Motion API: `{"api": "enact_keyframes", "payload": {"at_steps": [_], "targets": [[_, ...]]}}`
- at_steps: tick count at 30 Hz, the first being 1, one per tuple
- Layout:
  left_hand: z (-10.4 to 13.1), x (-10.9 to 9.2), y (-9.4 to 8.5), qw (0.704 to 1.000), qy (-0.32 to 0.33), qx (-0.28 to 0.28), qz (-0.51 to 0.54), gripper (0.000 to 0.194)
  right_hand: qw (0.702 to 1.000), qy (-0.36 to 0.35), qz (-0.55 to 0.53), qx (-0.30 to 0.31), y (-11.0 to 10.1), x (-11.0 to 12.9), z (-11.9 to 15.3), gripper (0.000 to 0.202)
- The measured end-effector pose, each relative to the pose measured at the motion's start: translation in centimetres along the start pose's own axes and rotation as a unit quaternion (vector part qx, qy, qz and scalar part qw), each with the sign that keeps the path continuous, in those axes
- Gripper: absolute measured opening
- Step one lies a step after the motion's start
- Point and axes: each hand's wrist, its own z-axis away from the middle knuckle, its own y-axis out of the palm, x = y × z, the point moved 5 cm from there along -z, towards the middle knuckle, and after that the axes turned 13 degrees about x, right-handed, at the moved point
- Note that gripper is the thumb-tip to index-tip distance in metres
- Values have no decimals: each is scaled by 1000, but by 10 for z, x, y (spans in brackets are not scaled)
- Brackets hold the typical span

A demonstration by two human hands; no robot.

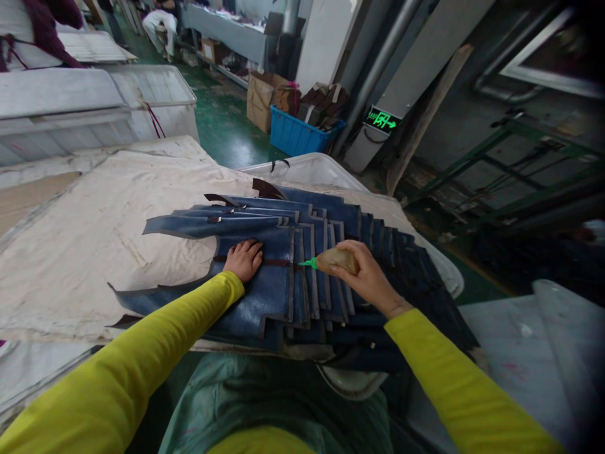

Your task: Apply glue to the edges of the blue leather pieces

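Dark blue leather-like pieces (265, 296) with grey edges lie overlapped in a fanned row on a cloth-covered surface. My left hand (244, 260) rests on the top piece, beside a dark brown strip (274, 261) that runs across it; the fingers are spread and hold nothing. In my right hand (363, 277) is a brownish squeeze bottle (336, 260) with a green nozzle (308, 263). The nozzle points left, its tip at the edge of the top piece near the strip's end. Whether the tip touches the piece cannot be made out.
Cream cloth (118, 221) covers the surface to the left. White bins (165, 94) stand at the back left. Beyond the surface are a blue crate (305, 132) and a cardboard box (261, 101). A green metal frame (496, 151) stands at the right. A person (161, 28) bends far back.
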Motion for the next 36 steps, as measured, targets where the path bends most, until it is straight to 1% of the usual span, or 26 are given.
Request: {"api": "enact_keyframes", "payload": {"at_steps": [4, 8, 17, 29, 33, 36], "targets": [[0, 0, -1, 1000, 3, 0, 3, 38, 1000, 1, 4, -11, 1, -4, -13, 35], [0, -1, -2, 1000, 0, -1, 2, 38, 1000, -7, 14, -7, 3, -8, -26, 35], [-2, 0, -1, 1000, 3, 4, 3, 38, 999, -17, 38, -28, 4, -30, -46, 37], [-1, 0, -2, 1000, 4, 1, -4, 38, 995, -20, 59, -73, 0, -38, -77, 34], [-1, -1, -2, 1000, 6, -5, -5, 38, 996, 1, 54, -75, 1, -43, -78, 37], [-1, -1, -2, 1000, 8, -7, -5, 38, 998, 43, 25, -48, 1, -48, -73, 39]]}}
